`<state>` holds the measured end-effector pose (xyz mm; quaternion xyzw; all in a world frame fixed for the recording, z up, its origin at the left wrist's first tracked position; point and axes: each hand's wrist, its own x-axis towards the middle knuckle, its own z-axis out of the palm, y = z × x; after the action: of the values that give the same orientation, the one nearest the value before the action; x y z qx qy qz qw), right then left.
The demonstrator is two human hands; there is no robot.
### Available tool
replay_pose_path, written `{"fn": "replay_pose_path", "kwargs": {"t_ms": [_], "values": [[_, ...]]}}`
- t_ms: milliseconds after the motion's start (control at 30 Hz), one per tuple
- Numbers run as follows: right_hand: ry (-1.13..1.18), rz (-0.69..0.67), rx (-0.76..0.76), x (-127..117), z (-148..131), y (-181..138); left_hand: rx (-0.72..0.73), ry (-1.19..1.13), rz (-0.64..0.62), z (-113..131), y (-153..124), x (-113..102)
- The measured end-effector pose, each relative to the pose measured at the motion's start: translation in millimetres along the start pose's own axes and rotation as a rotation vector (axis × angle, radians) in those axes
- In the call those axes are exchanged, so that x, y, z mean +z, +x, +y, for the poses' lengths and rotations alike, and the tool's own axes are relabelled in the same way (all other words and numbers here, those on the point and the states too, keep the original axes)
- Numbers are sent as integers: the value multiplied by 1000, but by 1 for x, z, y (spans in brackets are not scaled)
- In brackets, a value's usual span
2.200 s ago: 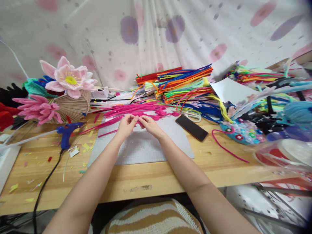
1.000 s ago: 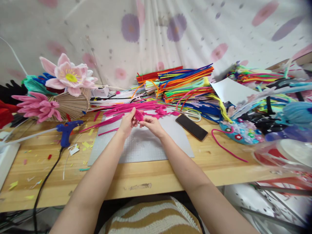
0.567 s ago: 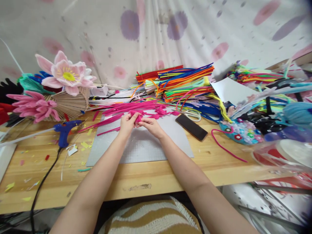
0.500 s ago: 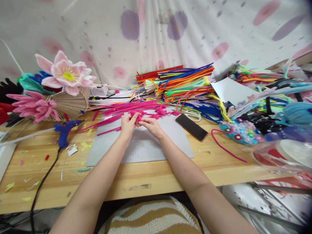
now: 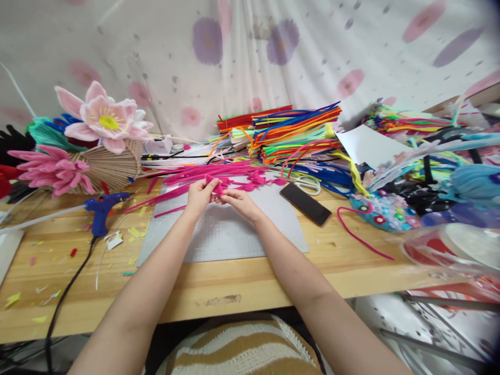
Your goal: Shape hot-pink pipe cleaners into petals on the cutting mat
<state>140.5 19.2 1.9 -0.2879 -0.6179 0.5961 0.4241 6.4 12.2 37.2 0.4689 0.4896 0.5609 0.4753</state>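
Both my hands meet over the grey cutting mat (image 5: 234, 239), pinching one piece of magenta pipe cleaner (image 5: 216, 186) between them. My left hand (image 5: 200, 199) grips its left side with thumb and fingers closed. My right hand (image 5: 240, 202) pinches its lower right side; the fingers hide part of the piece, so its exact shape is unclear. Just behind the hands lie long magenta pipe cleaners (image 5: 211, 170) in a loose bundle. Beside them, to the right, are several small shaped magenta pieces (image 5: 257, 177).
A blue glue gun (image 5: 102, 211) with a black cord stands left of the mat. To the right lie a phone (image 5: 305, 203), scissors (image 5: 308, 184) and a curved magenta stem (image 5: 363, 238). Stacks of coloured pipe cleaners (image 5: 299, 130) and fuzzy pink flowers (image 5: 103, 117) line the back.
My left hand has shifted slightly left and turned, showing more of the magenta piece. My right hand stays nearly in place, still pinching it.
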Motion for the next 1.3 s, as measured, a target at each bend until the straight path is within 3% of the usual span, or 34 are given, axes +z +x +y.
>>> {"fn": "replay_pose_path", "kwargs": {"t_ms": [133,267,467,633,867,967,1067,1100,1200,1300], "values": [[-65,10,0,-6,5,1,-44,22,-27,-4,3,-4],[-160,-68,76,-24,0,-4,-77,27,99,-18,-4,-17],[-414,-225,154,-56,-8,-17,190,478,341,-41,-18,-50],[-663,-40,123,-78,-7,-4,292,799,301,-44,-23,-57],[-1106,108,24,-107,-14,18,269,892,362,-39,-30,-60],[-1152,314,-73,-101,-10,4,254,994,474,-34,-30,-65],[-1107,464,-160,-80,0,-13,261,1102,559,-29,-27,-75],[-1079,468,-165,-71,4,-17,267,1122,564,-29,-26,-78],[-998,313,-118,-46,17,-23,283,1175,543,-29,-23,-86],[-1005,235,-66,-32,25,-21,284,1218,444,-31,-22,-85]]}}
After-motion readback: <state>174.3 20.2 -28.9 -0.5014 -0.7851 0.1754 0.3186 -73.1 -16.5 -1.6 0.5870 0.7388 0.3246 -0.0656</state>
